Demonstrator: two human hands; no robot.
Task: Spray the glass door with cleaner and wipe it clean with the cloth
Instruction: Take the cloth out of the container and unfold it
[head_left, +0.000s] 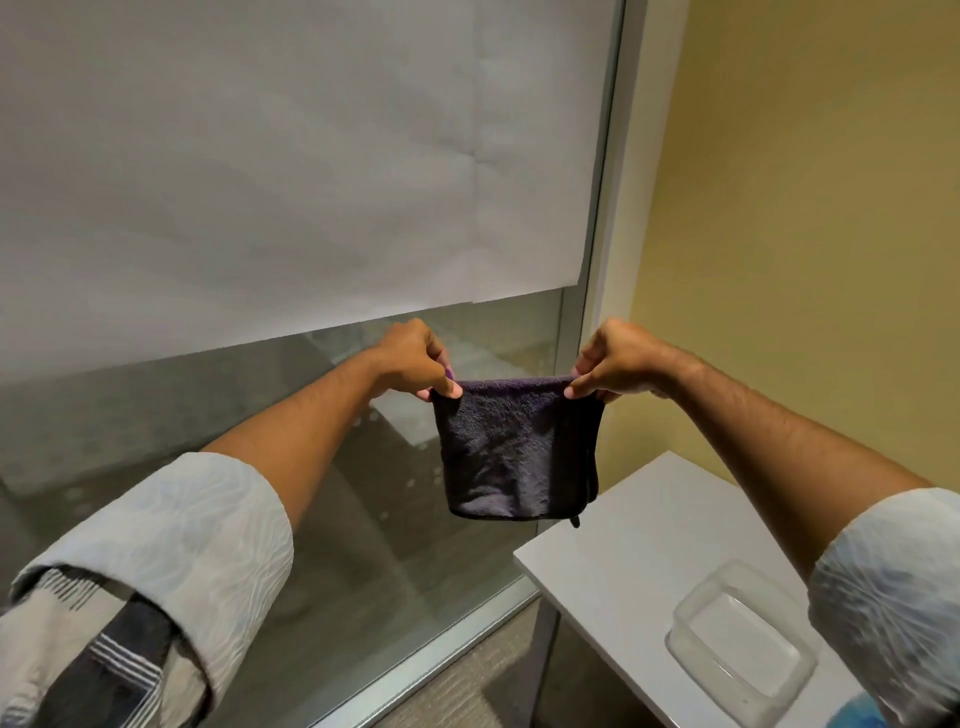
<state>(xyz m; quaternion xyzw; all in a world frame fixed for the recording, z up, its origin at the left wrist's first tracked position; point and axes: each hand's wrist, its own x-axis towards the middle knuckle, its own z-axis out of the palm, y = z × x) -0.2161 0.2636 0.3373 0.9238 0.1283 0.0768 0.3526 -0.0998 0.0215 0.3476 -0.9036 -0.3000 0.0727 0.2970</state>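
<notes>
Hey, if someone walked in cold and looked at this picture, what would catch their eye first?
First, the dark purple terry cloth, hanging mid-frame, pinched at its top corners by the left hand and the right hand. Behind it stands the glass door, its upper part covered by a white sheet. At lower right, a clear plastic container sits on a white table.

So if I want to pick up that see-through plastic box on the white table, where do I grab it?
Take the plastic box by its two long side walls, coming straight down from above. It sits flat and open side up on the white table, so the rim is free to reach. It lies near the table's front edge, so I'd lift it straight up rather than slide it.
</notes>
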